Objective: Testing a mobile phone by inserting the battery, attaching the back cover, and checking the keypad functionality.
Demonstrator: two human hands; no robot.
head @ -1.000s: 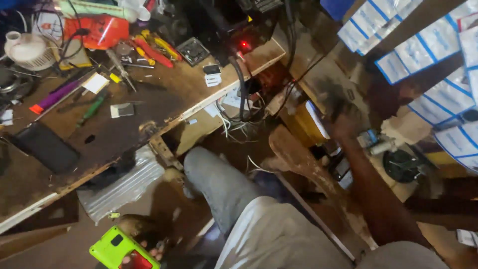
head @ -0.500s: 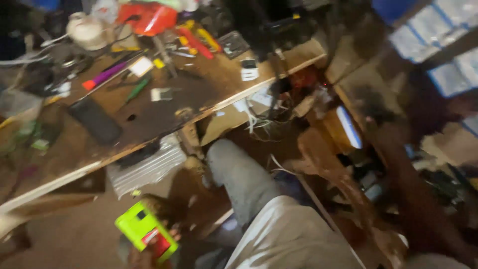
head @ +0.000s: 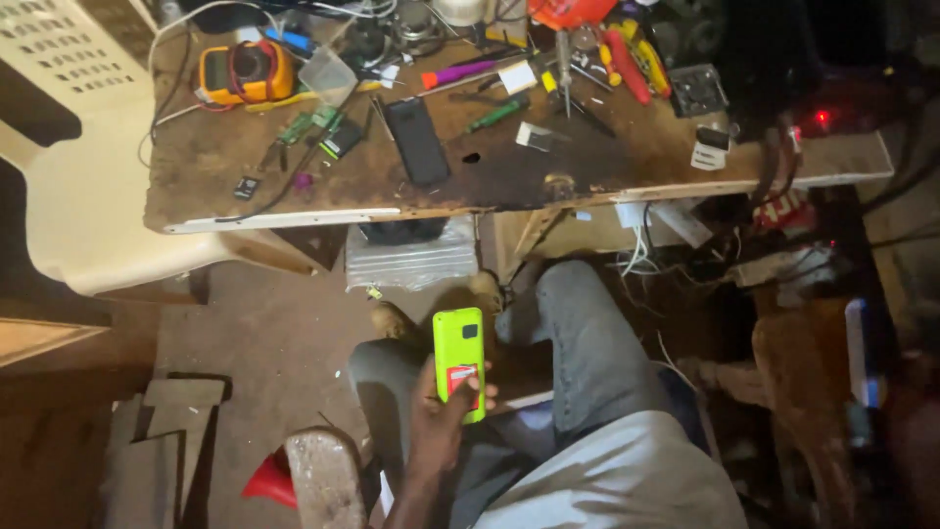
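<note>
My left hand (head: 439, 419) holds a bright green phone (head: 458, 355) upright over my lap, its back towards me with a red and white sticker low down. My thumb rests on its right edge. My legs in grey trousers (head: 587, 353) stretch under the wooden workbench (head: 294, 211). On the bench top lies a black phone (head: 416, 139), face up, with a green screwdriver (head: 496, 114) to its right. My right hand is out of view.
A yellow multimeter (head: 245, 71), red pliers (head: 627, 61), a purple-handled tool (head: 460, 72) and small parts clutter the bench. A white plastic chair (head: 73, 186) stands at the left. A wooden stool end (head: 323, 480) and a red cone (head: 272, 480) sit by my left leg.
The view has swung left and levelled, bringing the bench's left end and the chair into sight. The green phone has risen from the lower left to the middle of my lap.
</note>
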